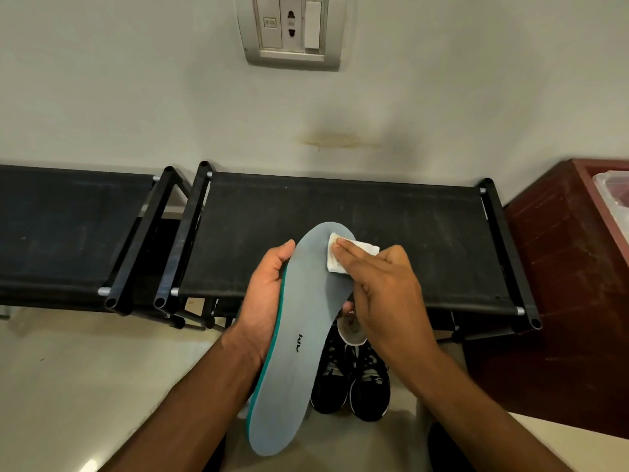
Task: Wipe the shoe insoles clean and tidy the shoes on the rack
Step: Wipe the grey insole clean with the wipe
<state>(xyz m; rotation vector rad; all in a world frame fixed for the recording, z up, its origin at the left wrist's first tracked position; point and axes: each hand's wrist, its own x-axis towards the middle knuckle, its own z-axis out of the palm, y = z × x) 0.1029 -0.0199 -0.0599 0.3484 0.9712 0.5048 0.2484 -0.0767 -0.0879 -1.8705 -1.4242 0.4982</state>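
The right hand's fingers [354,257] are laid out flat and almost straight, pressing a small folded white wipe [343,255] onto the toe end of a grey insole [299,335], so not a pinch, more a flat press. The right hand [391,294] hovers over the insole's right edge. The left hand [263,301] cups the insole from underneath along its left edge, thumb up by the toe, fingers curled round the back and mostly hidden. The insole is held up in the air, tilted, heel toward the person, with a teal rim showing along the left side.

What could go wrong, as a guess: the insole is thin and bendy and only supported on one side, so a hard push at the toe could fold it or pop it out of that grip. The wipe isn't really gripped either, so it could slide off the edge and drop.

Right below, a pair of black sneakers [350,379] sits on the pale floor [85,369], toes toward the person. Behind them is a black fabric-topped shoe rack [340,233], top shelf bare, with a second rack [61,233] just beside it on the left. There's a dark red cabinet [561,284] on the right, and a scuffed pale wall [136,97] with a switch and socket plate [292,28].
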